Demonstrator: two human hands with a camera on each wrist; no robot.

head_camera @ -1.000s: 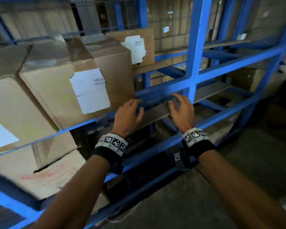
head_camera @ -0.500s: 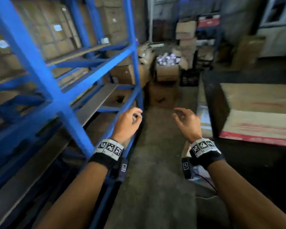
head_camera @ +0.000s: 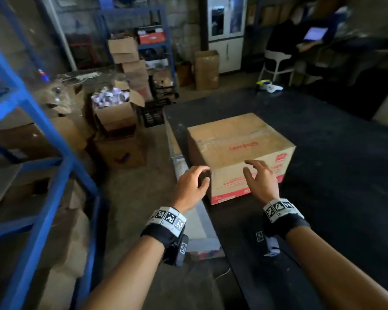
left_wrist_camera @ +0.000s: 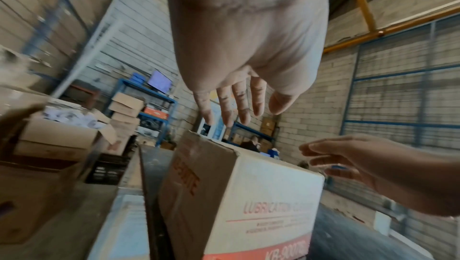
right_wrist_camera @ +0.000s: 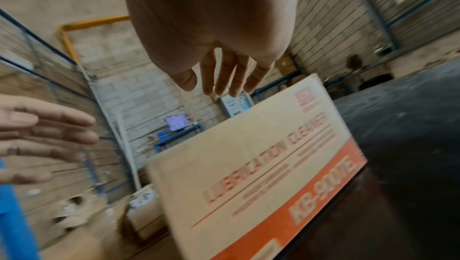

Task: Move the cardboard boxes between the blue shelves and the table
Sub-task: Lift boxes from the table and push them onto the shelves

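A cardboard box (head_camera: 240, 148) with red print and an orange band along its bottom sits near the left corner of the black table (head_camera: 336, 153). My left hand (head_camera: 192, 186) hovers by the box's near left corner with loosely curled fingers, holding nothing. In front of the box's printed face, my right hand (head_camera: 261, 179) is open with fingers spread, a little short of it. The wrist views show the same box (left_wrist_camera: 248, 195) (right_wrist_camera: 261, 166) just beyond my bare fingertips (left_wrist_camera: 230, 107) (right_wrist_camera: 219, 75). The blue shelves (head_camera: 38, 135) stand at my left.
Open and stacked cardboard boxes (head_camera: 119, 117) crowd the floor between the shelf and table. A black crate (head_camera: 154, 114) sits by the table's far corner. Further blue shelving (head_camera: 152, 41) lines the back wall. A person (head_camera: 300, 41) sits at a desk far right.
My view has swung right from the blue shelves to the table. Both empty hands have travelled from the shelf edge to just in front of the box.
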